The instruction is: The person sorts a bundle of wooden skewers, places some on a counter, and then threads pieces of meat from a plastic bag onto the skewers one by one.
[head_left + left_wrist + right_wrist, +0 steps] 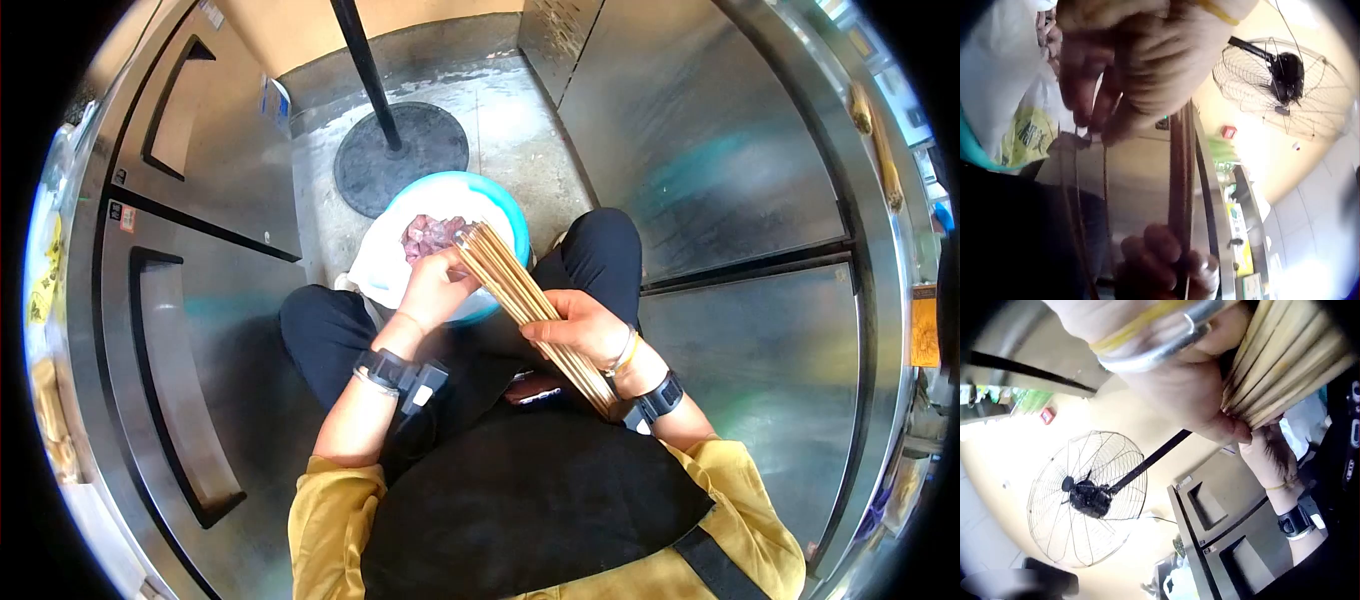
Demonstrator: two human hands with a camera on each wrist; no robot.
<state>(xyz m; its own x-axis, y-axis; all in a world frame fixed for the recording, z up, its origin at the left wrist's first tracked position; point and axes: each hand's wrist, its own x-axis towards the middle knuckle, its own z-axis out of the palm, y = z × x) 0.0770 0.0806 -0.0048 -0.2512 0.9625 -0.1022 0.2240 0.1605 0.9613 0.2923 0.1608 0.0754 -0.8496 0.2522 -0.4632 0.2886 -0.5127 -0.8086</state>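
My right hand point(580, 328) grips a thick bundle of thin wooden sticks point(508, 283) around its middle, thumb on top. At the bundle's upper end is my left hand point(438, 288). In the left wrist view, the left hand point(1141, 69) has its fingers bent, pinching thin sticks point(1107, 206) that run down from the fingertips, with a small dark piece beside them. Close up, the right hand point(1191, 394) wraps the fanned sticks point(1291, 362). Reddish chunks, apparently meat point(430, 238), lie in a blue basin point(515, 215) lined with white plastic point(375, 255).
Steel cabinets with doors stand on the left point(240, 350) and right point(720, 150). Behind the basin, a black pole rises from a round base point(430, 150) on the floor. A wire fan point(1088, 497) shows in the right wrist view. The person's knees flank the basin.
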